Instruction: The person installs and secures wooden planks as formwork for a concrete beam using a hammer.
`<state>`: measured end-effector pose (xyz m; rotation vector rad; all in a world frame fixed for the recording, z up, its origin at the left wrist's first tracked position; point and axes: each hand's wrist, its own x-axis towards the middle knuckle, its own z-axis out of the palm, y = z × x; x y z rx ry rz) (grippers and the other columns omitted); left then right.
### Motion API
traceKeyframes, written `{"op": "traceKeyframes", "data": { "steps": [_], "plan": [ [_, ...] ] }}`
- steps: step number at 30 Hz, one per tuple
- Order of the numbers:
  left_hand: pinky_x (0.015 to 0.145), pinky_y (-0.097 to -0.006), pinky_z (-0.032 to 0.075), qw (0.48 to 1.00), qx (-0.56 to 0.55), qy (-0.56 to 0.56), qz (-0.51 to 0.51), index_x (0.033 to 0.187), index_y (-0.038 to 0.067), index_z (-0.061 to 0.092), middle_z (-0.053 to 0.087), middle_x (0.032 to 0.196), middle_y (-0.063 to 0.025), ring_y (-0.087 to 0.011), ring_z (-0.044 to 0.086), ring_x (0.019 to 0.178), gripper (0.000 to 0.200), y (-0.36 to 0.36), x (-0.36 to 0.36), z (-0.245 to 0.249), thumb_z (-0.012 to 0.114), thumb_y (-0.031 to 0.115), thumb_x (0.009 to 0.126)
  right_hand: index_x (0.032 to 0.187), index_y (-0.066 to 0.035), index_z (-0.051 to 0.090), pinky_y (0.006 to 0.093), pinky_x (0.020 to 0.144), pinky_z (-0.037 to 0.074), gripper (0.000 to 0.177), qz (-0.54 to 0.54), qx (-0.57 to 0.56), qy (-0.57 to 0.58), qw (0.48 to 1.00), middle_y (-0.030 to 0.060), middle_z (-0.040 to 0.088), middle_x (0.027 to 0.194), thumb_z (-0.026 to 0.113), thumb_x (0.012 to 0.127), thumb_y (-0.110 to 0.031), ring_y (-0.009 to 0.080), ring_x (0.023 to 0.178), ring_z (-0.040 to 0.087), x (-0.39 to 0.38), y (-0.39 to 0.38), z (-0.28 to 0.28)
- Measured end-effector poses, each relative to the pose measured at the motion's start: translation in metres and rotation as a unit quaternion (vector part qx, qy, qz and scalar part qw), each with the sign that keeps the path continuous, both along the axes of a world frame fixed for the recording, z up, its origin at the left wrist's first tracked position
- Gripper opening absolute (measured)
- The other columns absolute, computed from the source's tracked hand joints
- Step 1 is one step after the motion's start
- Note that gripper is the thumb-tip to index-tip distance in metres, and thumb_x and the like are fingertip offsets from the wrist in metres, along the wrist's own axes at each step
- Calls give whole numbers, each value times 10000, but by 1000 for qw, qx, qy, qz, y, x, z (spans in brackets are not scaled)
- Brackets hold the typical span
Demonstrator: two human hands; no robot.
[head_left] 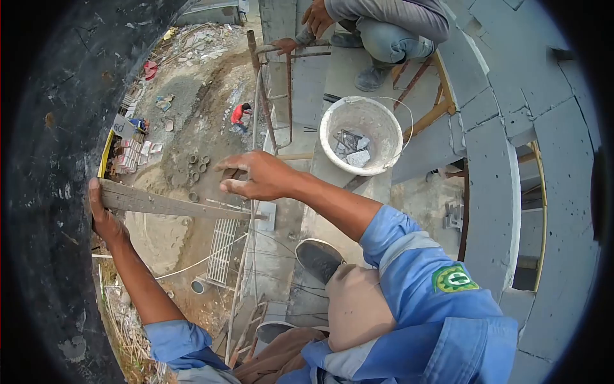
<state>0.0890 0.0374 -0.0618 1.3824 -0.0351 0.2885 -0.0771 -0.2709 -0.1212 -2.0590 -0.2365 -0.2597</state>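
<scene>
At the left, my left hand grips the near end of a long wooden board, beside a dark, rough surface. The board reaches right, past the metal scaffold pole. Above its middle hangs my right hand, with fingers curved and the thumb apart; nothing clear shows between them. To the right of that hand stands a white bucket with grey broken pieces and thin dark pieces inside.
A co-worker's bent knee and boot are at the top, one hand by the rusty scaffold frame. Grey block walls with openings stand at the right. Far below on the ground are a person in red, rubble and a white metal grille.
</scene>
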Motion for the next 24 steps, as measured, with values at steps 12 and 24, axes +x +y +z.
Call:
{"op": "traceKeyframes", "data": {
  "steps": [12,24],
  "plan": [
    [968,-314,379,997,51,-55,4,1171,13,620,615,1108,-62,-172,557,1040,494,6,-3,-9,657,414,884,909,11,716,401,752,520,229,-310,-204,445,815,193,711,900,612,817,-172,308,850,694,-41,-272,-111],
    [1015,-354,336,999,51,-7,0,1176,12,601,598,1181,-84,-199,524,1127,506,11,-15,-2,654,418,878,1031,63,684,413,861,517,383,-464,-200,418,755,265,670,1062,672,796,-239,378,1005,664,-21,-244,-170]
  ]
}}
